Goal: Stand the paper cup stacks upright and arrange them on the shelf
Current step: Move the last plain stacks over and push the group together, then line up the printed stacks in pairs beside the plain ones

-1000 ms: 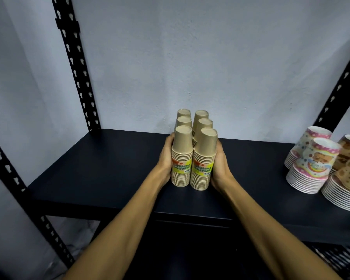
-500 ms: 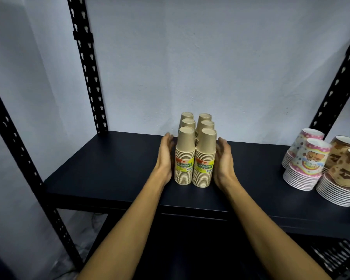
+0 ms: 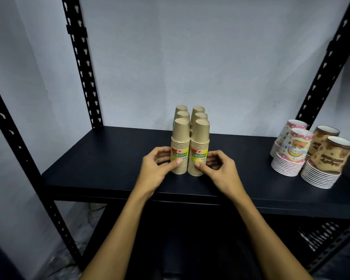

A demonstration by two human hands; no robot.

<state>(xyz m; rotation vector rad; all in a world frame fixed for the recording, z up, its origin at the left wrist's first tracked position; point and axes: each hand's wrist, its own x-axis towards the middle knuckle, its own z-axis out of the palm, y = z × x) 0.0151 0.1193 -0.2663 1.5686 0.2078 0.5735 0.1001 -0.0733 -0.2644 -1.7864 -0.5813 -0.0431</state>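
Several brown paper cup stacks stand upright, mouth down, in two rows running back on the black shelf (image 3: 109, 158). The front left stack (image 3: 180, 138) and the front right stack (image 3: 199, 138) carry yellow labels. My left hand (image 3: 156, 168) wraps the front left stack low down, thumb on its front and fingers along its left side. My right hand (image 3: 220, 170) mirrors it on the front right stack, with the thumb on the front and the fingers on the right side. The rear stacks (image 3: 181, 111) are mostly hidden behind the front ones.
At the right of the shelf stand pink patterned cup stacks (image 3: 291, 154) and brown patterned cup stacks (image 3: 327, 164), upside down. Black perforated uprights rise at the back left (image 3: 79, 63), the back right (image 3: 327, 63) and the front left (image 3: 18, 148). A grey wall closes the back.
Both hands slid from flat against the sides of the group forward to the two front stacks, and the thumbs now press on their fronts. The camera has moved back a little.
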